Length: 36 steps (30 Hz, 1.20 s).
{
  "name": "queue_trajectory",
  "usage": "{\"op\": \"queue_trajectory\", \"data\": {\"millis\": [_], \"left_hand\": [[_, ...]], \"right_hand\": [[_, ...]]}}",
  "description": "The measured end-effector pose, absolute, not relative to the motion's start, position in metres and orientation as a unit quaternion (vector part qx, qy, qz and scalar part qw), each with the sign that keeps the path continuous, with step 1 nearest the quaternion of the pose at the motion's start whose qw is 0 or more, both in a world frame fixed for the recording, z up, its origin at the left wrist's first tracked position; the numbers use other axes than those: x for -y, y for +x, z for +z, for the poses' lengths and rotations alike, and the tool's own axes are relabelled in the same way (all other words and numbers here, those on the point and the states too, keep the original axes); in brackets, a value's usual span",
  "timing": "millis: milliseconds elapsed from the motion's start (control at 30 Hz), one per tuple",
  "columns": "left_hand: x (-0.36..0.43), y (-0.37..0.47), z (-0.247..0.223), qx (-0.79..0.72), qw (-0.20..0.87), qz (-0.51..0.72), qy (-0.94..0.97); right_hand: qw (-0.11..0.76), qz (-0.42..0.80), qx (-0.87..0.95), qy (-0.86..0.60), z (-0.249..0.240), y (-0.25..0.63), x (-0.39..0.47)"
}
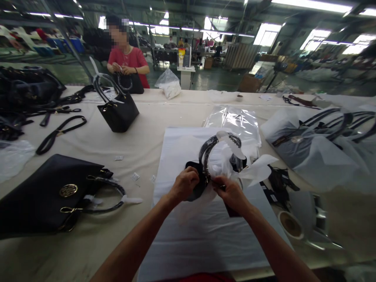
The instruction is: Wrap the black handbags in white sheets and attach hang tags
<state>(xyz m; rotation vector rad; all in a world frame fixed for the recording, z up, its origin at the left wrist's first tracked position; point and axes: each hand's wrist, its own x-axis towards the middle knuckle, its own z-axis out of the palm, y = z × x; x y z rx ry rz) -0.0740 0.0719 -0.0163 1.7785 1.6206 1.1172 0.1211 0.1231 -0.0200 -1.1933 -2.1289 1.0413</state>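
A small black handbag point(195, 191) stands on white sheets at the centre, its wrapped handles point(205, 150) raised and a strip of white paper point(230, 143) around them. At the bag's left top edge, my left hand point(184, 183) has its fingers curled in; what they hold is hidden. My right hand point(230, 192) pinches something dark by the base of the handles, too small to name. White tissue point(260, 169) sticks out to the right of the bag.
Black handbags lie at left point(44, 192) and stand at back left point(120, 113). A strap point(58, 131) lies between them. Clear plastic bags point(233, 121) lie behind the sheets. At right are a tape roll point(290, 224) and tissue-wrapped bags point(311, 145). A person point(129, 58) works across the table.
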Motion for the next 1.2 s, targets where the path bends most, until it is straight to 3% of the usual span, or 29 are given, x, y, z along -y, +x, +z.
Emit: {"op": "queue_trajectory", "data": {"millis": [233, 400, 467, 567, 733, 967, 1200], "left_hand": [[-0.062, -0.075, -0.018, -0.575, 0.176, 0.347, 0.72], [-0.05, -0.077, -0.008, -0.528, 0.141, 0.288, 0.786], [-0.047, -0.074, -0.002, -0.501, 0.182, 0.321, 0.782], [-0.046, -0.066, 0.007, -0.487, 0.333, 0.412, 0.695], [-0.041, -0.053, 0.012, -0.519, 0.515, 0.402, 0.551], [-0.027, -0.043, 0.002, -0.527, 0.572, 0.445, 0.443], [-0.02, -0.043, -0.002, -0.422, 0.683, 0.495, 0.332]], "right_hand": [[0.281, 0.388, 0.767, -0.427, -0.017, 0.127, -0.12], [0.263, 0.477, 0.704, -0.455, -0.015, 0.132, -0.115], [0.26, 0.548, 0.648, -0.461, -0.017, 0.133, -0.114], [0.25, 0.693, 0.508, -0.446, -0.02, 0.138, -0.11], [0.226, 0.826, 0.355, -0.376, -0.026, 0.144, -0.092], [0.203, 0.89, 0.302, -0.276, -0.035, 0.139, -0.062], [0.369, 0.835, 0.244, -0.326, -0.025, 0.119, -0.067]]}}
